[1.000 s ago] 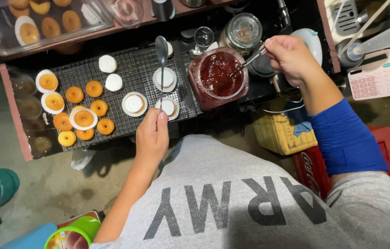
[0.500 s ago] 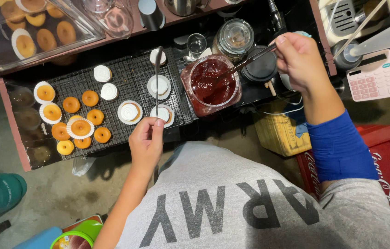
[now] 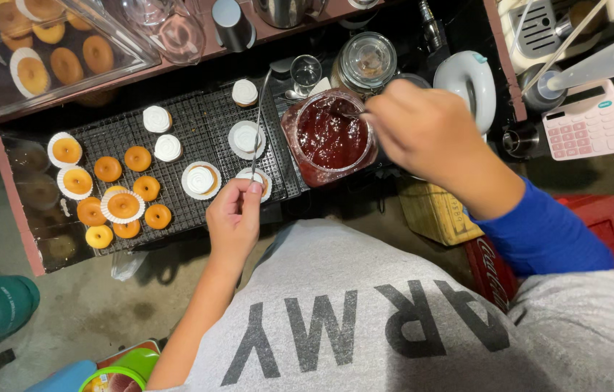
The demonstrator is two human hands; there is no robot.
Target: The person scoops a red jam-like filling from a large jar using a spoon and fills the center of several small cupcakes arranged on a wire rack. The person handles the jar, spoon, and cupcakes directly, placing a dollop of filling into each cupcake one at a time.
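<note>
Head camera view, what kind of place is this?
Probably a small street snack stall: a wire rack of little round cakes, an open jar of red jam, and a pink calculator at the side.

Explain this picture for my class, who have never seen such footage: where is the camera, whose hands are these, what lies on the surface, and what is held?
The camera sits on a person's head and looks down, so both hands are that person's own. The left hand holds a long thin metal utensil over a black wire rack. On the rack lie small round orange cakes and white-topped ones. The right hand dips a tool into a jar of dark red jam. A pink calculator lies at far right.
</note>
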